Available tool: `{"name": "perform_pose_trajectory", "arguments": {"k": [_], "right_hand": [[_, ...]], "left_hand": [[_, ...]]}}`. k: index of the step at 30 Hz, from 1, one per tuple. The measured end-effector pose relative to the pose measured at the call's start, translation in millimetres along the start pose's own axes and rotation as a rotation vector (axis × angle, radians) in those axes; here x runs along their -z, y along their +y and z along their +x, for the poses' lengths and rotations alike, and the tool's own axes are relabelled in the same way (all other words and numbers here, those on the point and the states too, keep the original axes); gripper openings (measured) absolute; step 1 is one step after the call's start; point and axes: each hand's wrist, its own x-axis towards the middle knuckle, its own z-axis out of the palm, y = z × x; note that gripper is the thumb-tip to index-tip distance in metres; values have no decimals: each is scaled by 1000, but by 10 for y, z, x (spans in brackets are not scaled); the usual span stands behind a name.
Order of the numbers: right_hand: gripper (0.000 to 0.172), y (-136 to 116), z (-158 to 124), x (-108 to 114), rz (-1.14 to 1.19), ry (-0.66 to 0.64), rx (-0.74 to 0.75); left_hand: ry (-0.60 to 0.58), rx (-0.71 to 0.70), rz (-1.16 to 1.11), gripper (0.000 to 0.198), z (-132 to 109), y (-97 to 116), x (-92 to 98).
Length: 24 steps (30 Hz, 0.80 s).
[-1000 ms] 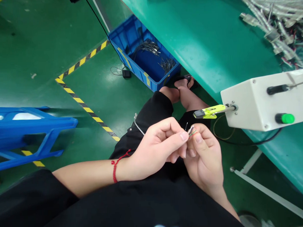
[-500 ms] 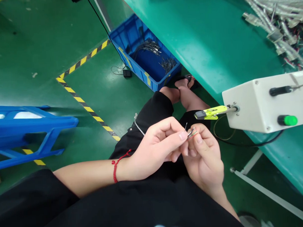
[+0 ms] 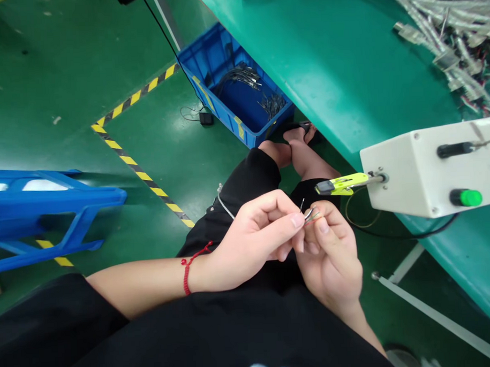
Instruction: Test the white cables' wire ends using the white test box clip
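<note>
Over my lap, my left hand (image 3: 253, 239) and my right hand (image 3: 331, 255) meet fingertip to fingertip. Both pinch the thin coloured wire ends (image 3: 310, 215) of a small cable, which stick up between the thumbs. A red string bracelet (image 3: 188, 268) circles my left wrist. Just above the hands, a yellow-green clip (image 3: 341, 184) juts out from the side of a white box (image 3: 429, 169) with a green button (image 3: 466, 197) and a black lever (image 3: 453, 149).
The white box stands at the edge of a green workbench (image 3: 325, 57). A heap of cables (image 3: 452, 31) lies at the bench's far right. A blue crate (image 3: 234, 93) with dark cables sits on the floor under the bench. A blue stool (image 3: 49, 212) stands left, near yellow-black floor tape (image 3: 140, 174).
Both hands stay together on the wire ends; the fingers shift only slightly. The view has drifted a little.
</note>
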Motion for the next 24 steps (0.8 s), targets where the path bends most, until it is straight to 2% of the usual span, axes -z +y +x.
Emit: {"name": "perform_pose_trajectory", "arguments": {"k": [9,24], "right_hand": [[12,23,11,-3,-60,66,12],[13,8,19,-23,-61,92,-3]], "left_hand": [[30,56,40,26,3,48,-36],[41,29,43,26,7,49,-49]]}}
